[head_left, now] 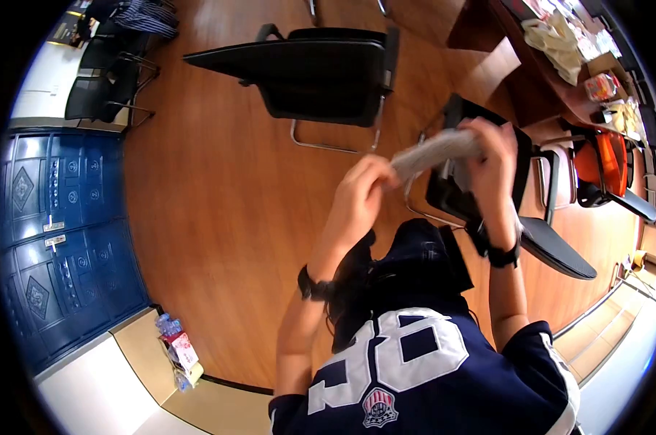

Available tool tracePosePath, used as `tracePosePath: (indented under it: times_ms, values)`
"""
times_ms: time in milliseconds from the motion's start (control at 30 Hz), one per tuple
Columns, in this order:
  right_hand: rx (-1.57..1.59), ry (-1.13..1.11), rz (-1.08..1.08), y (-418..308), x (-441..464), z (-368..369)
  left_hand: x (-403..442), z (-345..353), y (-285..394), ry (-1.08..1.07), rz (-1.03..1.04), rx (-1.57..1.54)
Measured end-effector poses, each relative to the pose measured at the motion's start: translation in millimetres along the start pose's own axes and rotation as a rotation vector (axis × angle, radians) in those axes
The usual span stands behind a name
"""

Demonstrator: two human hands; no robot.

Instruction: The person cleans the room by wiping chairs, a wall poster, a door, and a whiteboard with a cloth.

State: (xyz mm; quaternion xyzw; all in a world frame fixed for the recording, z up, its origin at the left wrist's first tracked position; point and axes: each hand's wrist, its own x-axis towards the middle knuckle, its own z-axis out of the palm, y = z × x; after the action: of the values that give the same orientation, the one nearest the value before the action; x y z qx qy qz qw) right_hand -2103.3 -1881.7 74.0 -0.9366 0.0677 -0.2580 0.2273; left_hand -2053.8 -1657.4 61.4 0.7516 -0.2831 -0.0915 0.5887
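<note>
A grey-white strip (435, 152), blurred and looking like folded cloth, stretches between my two hands above the floor. My left hand (363, 185) pinches its left end with bent fingers. At the other end, my right hand (493, 156) is closed around the strip, a little higher in the view. Black bands sit on both wrists. Behind and below my right hand is a black chair (447, 199), partly hidden by the hand and forearm.
Another black chair (324, 76) stands ahead on the wooden floor (212, 210). A brown desk (560, 90) with cluttered items is at the upper right, near an orange chair (611, 163). Blue double doors (67, 239) are on the left; bottles and boxes (179, 351) lie by the wall.
</note>
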Motion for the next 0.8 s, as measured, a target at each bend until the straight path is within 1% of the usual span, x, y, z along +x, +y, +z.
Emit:
tracePosePath:
  times_ms: [33,67,100,133,167,200,233,300,367,433,467,500,567,600,667,700,767,800]
  values:
    - [-0.054,0.163,-0.072,-13.5,29.3,-2.4,27.7,-20.1,15.4,0.002,0.126,0.081]
    - [-0.005,0.294,-0.082,-24.0,49.5,-0.1,52.5,-36.5,27.1,0.000,0.249,0.159]
    - [0.148,0.332,0.019,-44.0,67.5,1.2,73.8,-50.9,35.4,0.042,0.377,0.179]
    - [0.145,0.410,-0.019,-68.4,87.1,3.9,87.4,-70.6,53.0,0.082,0.407,0.171]
    - [0.137,0.490,-0.055,-77.8,102.3,11.3,98.4,-79.5,57.4,0.117,0.438,0.157]
    - [0.182,0.455,-0.023,-79.9,112.2,33.0,104.9,-92.9,52.4,0.136,0.399,0.146]
    - [0.348,0.378,0.051,-80.3,121.6,55.3,108.8,-105.6,44.4,0.147,0.364,0.138]
    - [0.186,0.217,-0.023,-69.3,140.6,119.3,114.1,-131.8,8.6,0.144,0.278,0.107]
    - [0.301,0.124,0.114,-83.4,158.1,180.8,112.6,-158.3,-43.9,0.108,0.205,0.109]
    - [-0.040,-0.058,-0.076,-118.3,164.6,212.4,106.3,-194.2,-83.9,0.101,0.159,0.164]
    - [-0.227,-0.135,-0.126,-132.2,169.1,226.6,104.4,-213.5,-104.8,0.103,0.122,0.148]
    - [-0.204,-0.084,-0.153,-147.0,179.7,232.2,108.3,-231.4,-119.6,0.108,0.083,0.134]
    - [-0.119,-0.254,-0.151,-162.3,196.9,240.6,123.4,-265.8,-136.0,0.091,0.034,0.140]
    - [-0.107,-0.242,-0.182,-175.8,207.4,247.0,127.4,-286.6,-142.3,0.071,-0.009,0.152]
    - [-0.083,-0.241,-0.202,-202.5,223.8,264.9,136.9,-323.8,-152.5,-0.052,-0.146,0.135]
    - [-0.097,-0.266,-0.162,-213.9,229.9,279.9,143.6,-339.4,-159.7,-0.118,-0.205,0.098]
    - [-0.115,-0.448,-0.053,-243.0,251.4,307.5,152.7,-373.6,-189.9,-0.269,-0.259,0.100]
    - [-0.166,-0.387,-0.069,-255.9,254.7,326.2,156.7,-393.6,-204.3,-0.318,-0.304,0.044]
